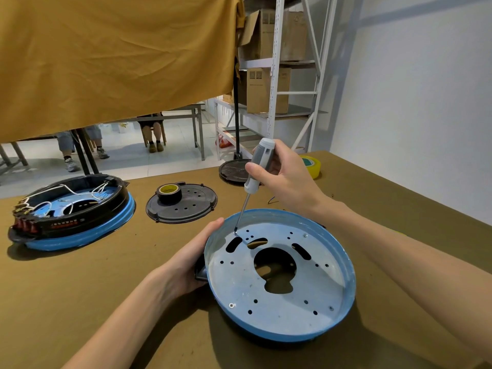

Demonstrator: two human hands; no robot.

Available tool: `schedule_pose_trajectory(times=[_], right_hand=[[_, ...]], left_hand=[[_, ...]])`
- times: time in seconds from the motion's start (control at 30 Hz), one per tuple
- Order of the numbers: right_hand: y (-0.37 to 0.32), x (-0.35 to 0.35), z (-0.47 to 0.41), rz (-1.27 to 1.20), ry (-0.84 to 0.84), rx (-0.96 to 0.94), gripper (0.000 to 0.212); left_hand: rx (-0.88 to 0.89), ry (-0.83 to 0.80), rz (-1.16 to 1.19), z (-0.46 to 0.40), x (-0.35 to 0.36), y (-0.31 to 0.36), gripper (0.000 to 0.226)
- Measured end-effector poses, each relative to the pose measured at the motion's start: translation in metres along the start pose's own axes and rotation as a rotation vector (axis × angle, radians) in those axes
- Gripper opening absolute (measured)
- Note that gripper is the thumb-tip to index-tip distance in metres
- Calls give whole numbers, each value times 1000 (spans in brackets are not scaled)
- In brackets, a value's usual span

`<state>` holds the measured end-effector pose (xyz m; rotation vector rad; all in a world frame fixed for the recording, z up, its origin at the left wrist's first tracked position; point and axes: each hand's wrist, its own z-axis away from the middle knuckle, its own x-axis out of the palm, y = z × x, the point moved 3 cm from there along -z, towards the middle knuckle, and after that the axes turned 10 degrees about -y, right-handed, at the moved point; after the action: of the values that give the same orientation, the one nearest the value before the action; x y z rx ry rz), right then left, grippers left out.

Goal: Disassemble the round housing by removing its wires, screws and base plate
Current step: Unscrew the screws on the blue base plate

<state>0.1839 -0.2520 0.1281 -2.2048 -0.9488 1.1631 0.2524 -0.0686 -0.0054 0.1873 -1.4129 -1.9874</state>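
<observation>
Round housing sits lower centre-right of frame on the olive-brown table, blue rim up, silvery base plate with slots and holes visible inside. Screws seen in plate: one lower left, one lower right, one upper right. Right hand wraps its fingers round the grey-white handle of a screwdriver, shaft angled down-left, tip on a screw at plate's upper left. Left hand grips the housing's left edge, thumb along the rim, fingers curled around a black part underneath.

Left of frame: second housing, black over blue, white wires and red connectors inside, well apart from the first. Centre: black perforated disc with a black-and-yellow tape roll lying on it. Another black disc at table's far edge, partly hidden behind right hand and screwdriver. Yellow-green tape roll behind right hand, partly covered. Small wire scrap just beside right wrist.

Upper left: mustard cloth hanging, blocks most of the room. Below it seated persons' legs. Upper centre: white metal shelving with cardboard boxes.
</observation>
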Motion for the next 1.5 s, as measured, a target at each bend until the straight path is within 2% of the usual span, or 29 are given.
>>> schedule_pose_trajectory(times=[0.3,0.4,0.53,0.63,0.7,0.83,0.9,0.97,1.1,1.13,1.27,1.4,1.5], right_hand=[[-6,2,-5,107,-55,-17,34],[-17,2,-13,257,-95,-26,48],[-39,3,-25,601,-133,-16,41],[-50,2,-36,735,-135,54,42],[-55,1,-43,725,-228,79,37],[-66,-7,-55,564,-523,169,19],[-68,-9,-62,512,-633,239,23],[-66,-7,-66,563,-674,280,25],[-63,-2,-69,995,-510,168,54],[-63,-2,-69,992,-506,156,53],[-67,-6,-70,732,-670,262,27],[-75,-12,-70,591,-716,240,33],[-75,-14,-70,665,-651,217,37]], left_hand=[[4,-36,-8,-3,-3,-1,73],[3,-40,-11,-4,-5,-3,70],[0,-26,-19,-6,-6,-3,68],[1,-25,-22,-6,-6,-4,71],[4,-23,-27,-5,-6,-4,75],[8,-10,-45,-4,-5,-4,74],[17,-22,-43,-4,-3,-3,69],[23,-36,-44,-3,-1,-3,66],[31,-36,-61,2,3,-1,72],[32,-32,-60,3,5,-1,74],[3,0,-41,4,1,-2,81],[-65,-30,-84,7,-1,7,88],[-156,-206,-264,15,2,22,98]])
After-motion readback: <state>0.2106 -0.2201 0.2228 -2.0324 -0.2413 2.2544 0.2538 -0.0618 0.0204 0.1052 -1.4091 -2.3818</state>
